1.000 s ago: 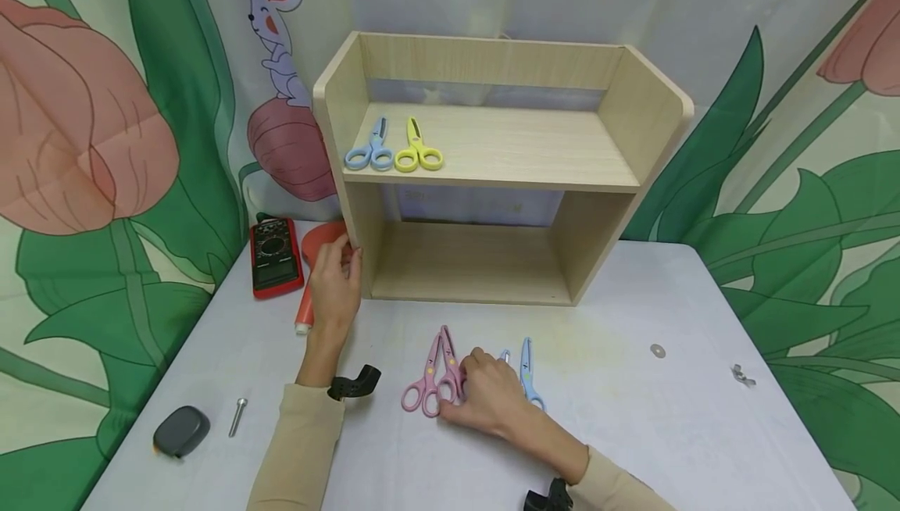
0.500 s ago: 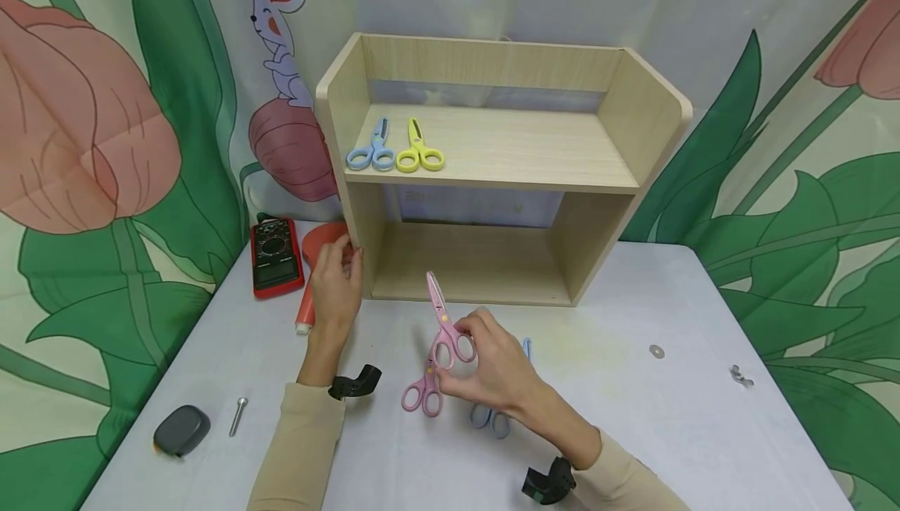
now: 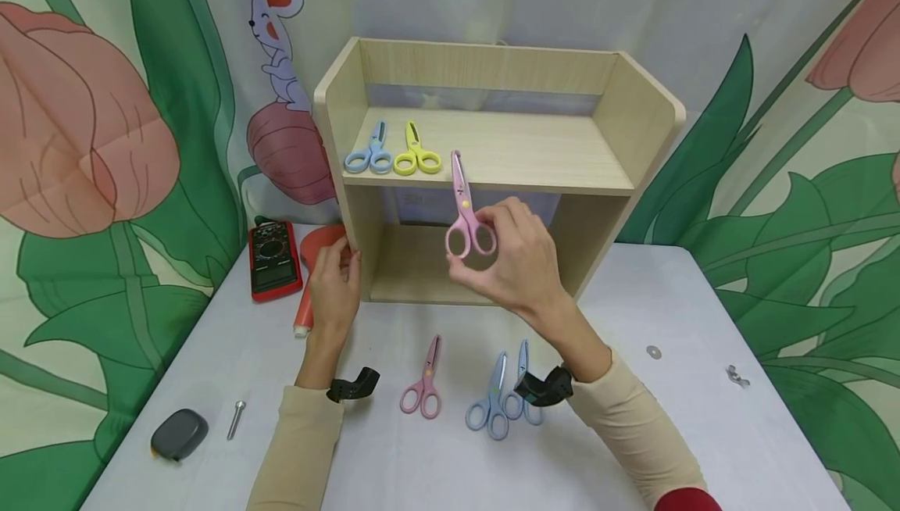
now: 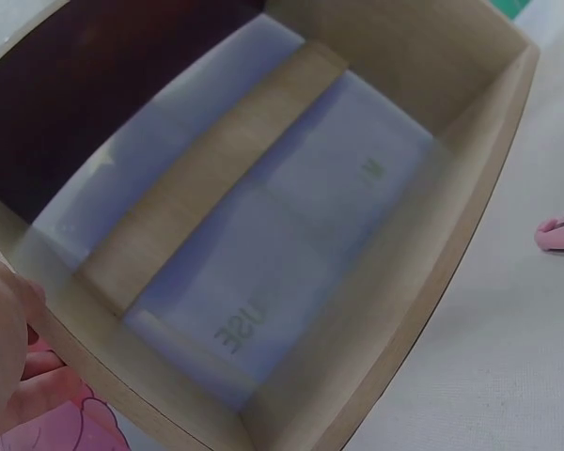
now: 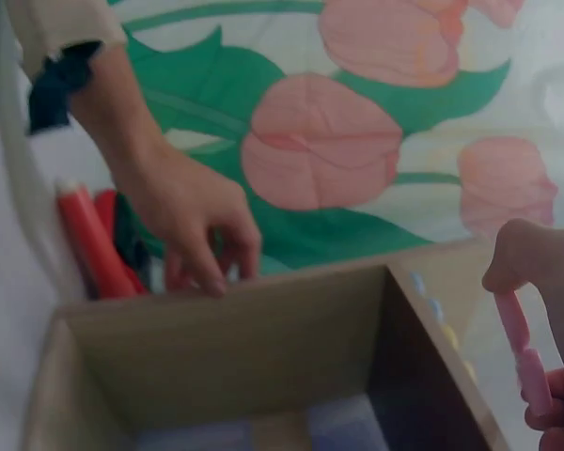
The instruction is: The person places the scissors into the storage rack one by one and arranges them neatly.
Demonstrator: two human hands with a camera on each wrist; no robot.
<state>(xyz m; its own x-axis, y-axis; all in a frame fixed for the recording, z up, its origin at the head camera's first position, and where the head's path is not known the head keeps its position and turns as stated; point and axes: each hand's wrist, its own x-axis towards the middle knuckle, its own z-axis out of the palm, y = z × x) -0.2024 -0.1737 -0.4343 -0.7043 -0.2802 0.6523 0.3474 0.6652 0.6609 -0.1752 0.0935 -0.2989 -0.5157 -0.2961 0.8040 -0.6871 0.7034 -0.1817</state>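
Before the shelf unit (image 3: pixel 492 69), at about the height of its upper board (image 3: pixel 534 144), the right hand (image 3: pixel 516 257) holds pink scissors (image 3: pixel 462 205). Thumb and fingers pinch the handle loops; the blades point up and away. Clearance between blade tip and board cannot be judged from these views.

At the unit's left side panel (image 3: pixel 343 108), the left hand (image 3: pixel 334 286) rests bent fingers against the wood (nothing loose is held), probably as a steadying contact.

On the unit's upper board, at its left end, lie blue scissors (image 3: pixel 374 149) and yellow scissors (image 3: pixel 414 148), loops toward the front edge. In front of the unit, on the counter (image 3: pixel 436 468), lie second pink scissors (image 3: pixel 426 374) and, to their right, two more blue scissors (image 3: pixel 494 398).

Step in hand, as judged: bring the held pair to the upper board, right of the yellow pair. Raise the blade tip well above the board's front edge. Point the blades rearward, matching the row, then lower the pair flat. Release only once both loops are supported, and maintain light panel pressure meanwhile.
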